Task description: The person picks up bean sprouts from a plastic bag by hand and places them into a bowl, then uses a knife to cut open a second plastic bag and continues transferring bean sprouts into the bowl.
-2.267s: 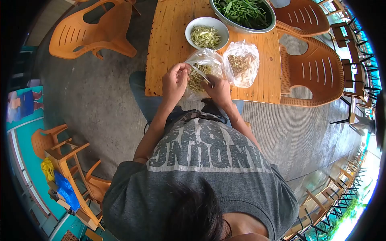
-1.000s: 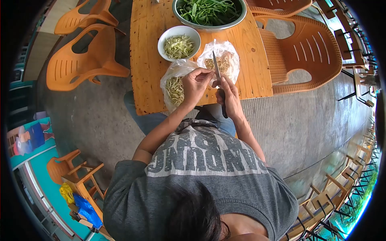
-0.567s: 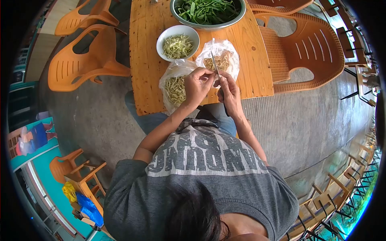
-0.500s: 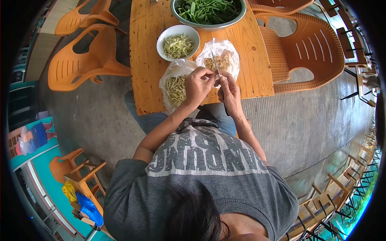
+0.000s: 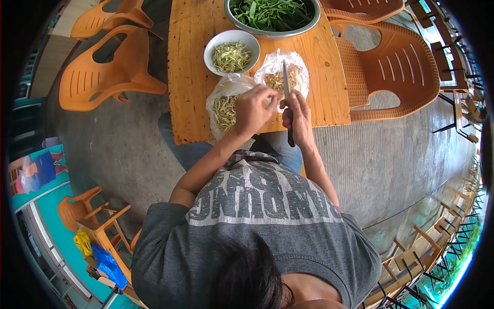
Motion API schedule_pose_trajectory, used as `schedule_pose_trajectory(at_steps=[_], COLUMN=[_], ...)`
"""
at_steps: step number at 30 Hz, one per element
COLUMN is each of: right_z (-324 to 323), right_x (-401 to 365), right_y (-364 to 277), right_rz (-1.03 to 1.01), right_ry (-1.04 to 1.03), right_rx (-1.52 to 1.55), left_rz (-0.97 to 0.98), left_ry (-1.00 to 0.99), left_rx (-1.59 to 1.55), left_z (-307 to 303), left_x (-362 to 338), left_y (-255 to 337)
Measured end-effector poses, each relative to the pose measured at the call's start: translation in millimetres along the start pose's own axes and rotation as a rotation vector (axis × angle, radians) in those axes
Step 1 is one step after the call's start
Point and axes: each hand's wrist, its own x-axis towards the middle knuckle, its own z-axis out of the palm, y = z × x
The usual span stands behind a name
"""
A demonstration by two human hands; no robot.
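My right hand [image 5: 300, 119] is wrapped round the black handle of a knife [image 5: 286, 78], whose blade points away from me over a plastic bag. My left hand [image 5: 252, 112] is closed in a pinch a little left of the knife; anything between the fingertips is too small to make out. Beneath and beside it lies a clear plastic bag of pale sprout-like strands [image 5: 224, 110]. A second clear bag [image 5: 301, 66] holds brownish scraps behind the blade. Behind the bags stands a white bowl [image 5: 208, 54] with pale green trimmed strands in it.
A metal basin [image 5: 314, 24] of green leaves stands at the far side of the wooden table [image 5: 329, 98]. Orange plastic chairs [image 5: 100, 77] flank the table on the left, and a brown chair [image 5: 411, 67] on the right. The near table edge is just before my lap.
My hands have come apart: the left has drawn slightly back from the blade. The right hand has turned the knife more upright, and its handle now shows below the hand.
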Motion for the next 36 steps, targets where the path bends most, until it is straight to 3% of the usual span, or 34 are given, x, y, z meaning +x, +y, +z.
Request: schedule_pose_trajectory(at_steps=[3,5,7,10,13,16,21,26,36], right_z=[-4.5,-19.5,-31.9,-29.7,-24.5,-14.0,24.5,45.3,42.1], right_x=[1.3,13.5,26.1,27.6,33.6,29.4,15.7,20.5,28.0], right_y=[-12.3,-2.8,7.5,-0.3,10.7,5.9,11.9,39.7,49.3], right_rz=[-0.029,-0.154,-0.339,-0.267,-0.543,-0.486,-0.449,-0.499,-0.4], right_ry=[0.05,0.064,0.086,0.159,0.281,0.28,0.02,-0.186,-0.153], right_rx=[-0.138,-0.487,-0.779,-1.111,-1.008,-0.933,-0.864,-1.07,-1.148], left_rz=[-0.083,-0.139,-0.241,-0.32,-0.305,-0.255,-0.242,-0.257,-0.446], left_ry=[0.123,0.177,0.116,-0.006,-0.052,-0.038,0.017,0.105,0.118], left_rx=[-0.049,-0.087,0.015,0.151,0.181,0.078,0.007,0.022,-0.231], left_z=[-15.6,-35.3,-54.9,-64.2,-60.0,-57.2,-59.2,-67.5,-95.1], left_x=[20.2,39.7,57.5,75.7,79.0,74.3,60.7,62.2,8.4], left_y=[-22.2,-48.7,-54.1,-73.8,-97.2,-109.0,-114.1,-109.4,-62.2])
